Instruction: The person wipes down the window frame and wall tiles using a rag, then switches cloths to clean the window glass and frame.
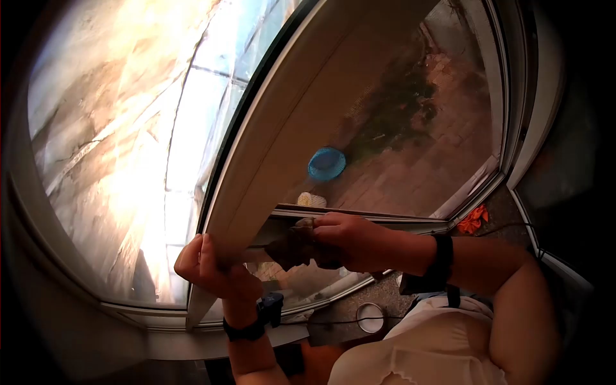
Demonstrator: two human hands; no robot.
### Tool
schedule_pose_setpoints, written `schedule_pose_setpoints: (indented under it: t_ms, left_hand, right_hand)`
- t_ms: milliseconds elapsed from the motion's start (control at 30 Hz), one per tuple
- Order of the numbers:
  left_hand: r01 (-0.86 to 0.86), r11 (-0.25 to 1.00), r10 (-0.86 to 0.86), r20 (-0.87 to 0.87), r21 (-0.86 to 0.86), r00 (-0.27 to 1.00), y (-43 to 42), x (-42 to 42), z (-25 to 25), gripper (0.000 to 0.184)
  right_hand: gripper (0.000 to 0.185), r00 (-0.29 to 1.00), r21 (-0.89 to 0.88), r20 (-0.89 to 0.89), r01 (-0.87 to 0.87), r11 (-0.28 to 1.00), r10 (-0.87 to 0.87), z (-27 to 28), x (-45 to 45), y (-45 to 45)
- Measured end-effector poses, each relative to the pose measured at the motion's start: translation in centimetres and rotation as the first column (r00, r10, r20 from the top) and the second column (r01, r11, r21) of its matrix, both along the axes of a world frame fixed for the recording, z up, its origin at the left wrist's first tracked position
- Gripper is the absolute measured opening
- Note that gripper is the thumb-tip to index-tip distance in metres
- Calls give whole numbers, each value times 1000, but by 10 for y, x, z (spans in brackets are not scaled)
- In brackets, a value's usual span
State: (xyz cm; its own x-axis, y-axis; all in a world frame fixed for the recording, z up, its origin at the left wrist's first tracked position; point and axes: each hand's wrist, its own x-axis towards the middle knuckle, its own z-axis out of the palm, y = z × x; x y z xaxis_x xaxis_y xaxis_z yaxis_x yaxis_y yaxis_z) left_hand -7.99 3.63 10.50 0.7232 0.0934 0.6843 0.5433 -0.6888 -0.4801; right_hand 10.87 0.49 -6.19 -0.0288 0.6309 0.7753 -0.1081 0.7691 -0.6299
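An open window sash (260,167) with a pale frame swings in front of me. My left hand (215,264) is closed round the lower corner of its frame, with the fingertips at the outer edge. My right hand (353,240) grips a dark, crumpled cloth (292,250) close to the sash's bottom rail (359,215). The cloth hangs down towards the left hand, and part of it is hidden under the right hand's fingers. Both wrists wear black straps.
A blue basin (327,164) and a pale yellowish item (312,199) show through the glass, on the paved ground. An orange cloth (473,219) lies at the right. Below, a round white-rimmed container (370,317) stands near a dark cable (340,321). Bright sheeting (128,167) fills the left.
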Motion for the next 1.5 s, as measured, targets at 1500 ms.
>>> schedule_pose_setpoints:
  t_ms: [1500]
  left_hand:
    - [-261, 965, 261, -8, -19, 965, 3, -10, -4, 36]
  right_hand:
    - [60, -29, -45, -97, 999, -25, -995, 58, 311, 1]
